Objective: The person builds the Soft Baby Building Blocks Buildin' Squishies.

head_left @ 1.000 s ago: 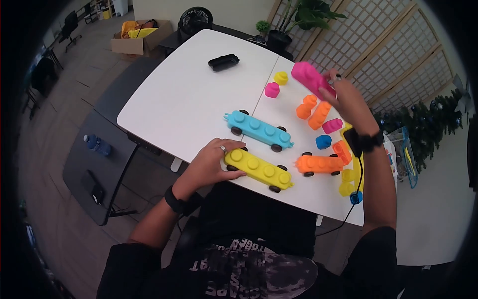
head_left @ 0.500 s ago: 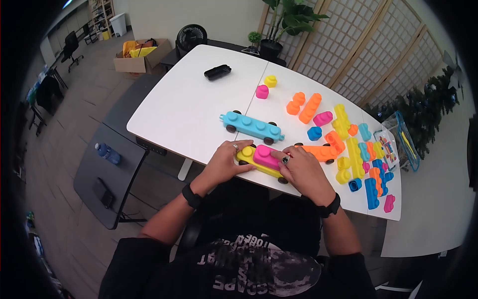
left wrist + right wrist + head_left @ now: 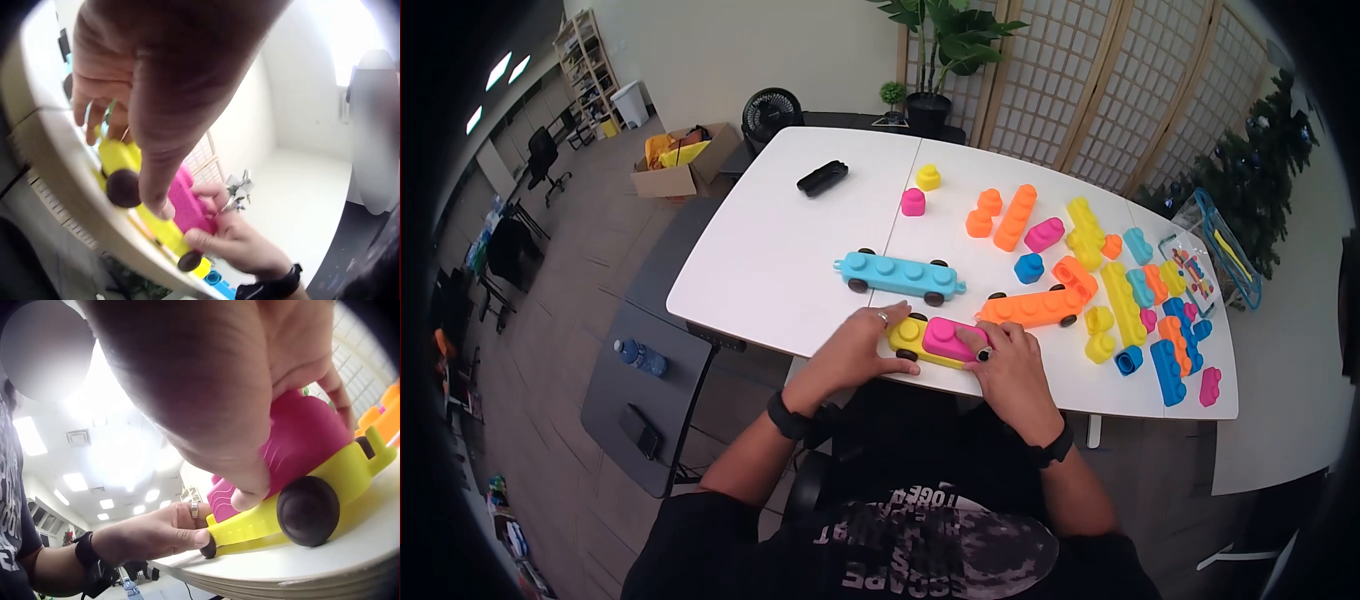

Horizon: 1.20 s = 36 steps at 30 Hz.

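A yellow wheeled base [image 3: 908, 336] lies near the table's front edge, with a pink block [image 3: 945, 338] on its studs toward the right. My left hand [image 3: 855, 347] grips the base's left end, thumb on the near side and fingers on the far side. My right hand [image 3: 1012, 375] holds the pink block from its right end, as the right wrist view shows with the thumb against the block's side [image 3: 306, 434]. One yellow stud shows uncovered at the left. Whether the block sits fully down on the studs cannot be told.
Behind the hands stands a light-blue wheeled base [image 3: 900, 274]. An orange wheeled base [image 3: 1028, 308] is just right of them. Many loose blocks, among them a long yellow one [image 3: 1118, 305], cover the table's right side. A black case [image 3: 822, 178] lies at the back left.
My right hand has brought the pink block from the table's far right down onto the yellow base. My left hand has stayed at the base's left end, and the head view has shifted.
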### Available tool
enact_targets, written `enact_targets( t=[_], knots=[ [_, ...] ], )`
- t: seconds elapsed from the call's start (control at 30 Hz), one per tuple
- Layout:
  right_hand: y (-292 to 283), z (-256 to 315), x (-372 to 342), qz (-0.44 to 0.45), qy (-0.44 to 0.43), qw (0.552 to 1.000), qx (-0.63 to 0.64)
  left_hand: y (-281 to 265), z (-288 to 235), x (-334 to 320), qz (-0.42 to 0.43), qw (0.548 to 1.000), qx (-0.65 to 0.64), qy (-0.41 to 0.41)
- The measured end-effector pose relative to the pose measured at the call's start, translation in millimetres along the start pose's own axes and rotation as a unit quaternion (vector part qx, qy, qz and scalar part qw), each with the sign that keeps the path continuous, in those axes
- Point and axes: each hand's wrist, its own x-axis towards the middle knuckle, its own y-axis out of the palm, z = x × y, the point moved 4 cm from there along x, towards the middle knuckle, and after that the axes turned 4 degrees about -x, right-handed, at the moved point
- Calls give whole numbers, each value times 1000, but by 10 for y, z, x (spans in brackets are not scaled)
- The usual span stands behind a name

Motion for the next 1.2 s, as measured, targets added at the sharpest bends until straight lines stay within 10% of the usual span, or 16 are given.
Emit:
enact_targets(
  t=[0.2,0.37,0.63,0.8,1.0,1.2],
  knots=[
    [102,-14,-87,-29,35,999,9,-928,-254,829,-60,998,8,-31],
    [132,-21,-112,-42,44,997,52,-833,558,2056,-45,972,227,45],
    [153,-69,-150,-61,40,997,14,-521,1246,2736,58,976,202,-60],
    [105,-55,-137,-65,38,997,21,-705,1096,2574,6,969,247,30],
    [153,-82,-136,-77,43,995,37,-902,-519,928,-9,991,124,-45],
    [186,-73,-144,-70,41,996,48,-204,-290,251,-23,997,55,-45]
  ],
)
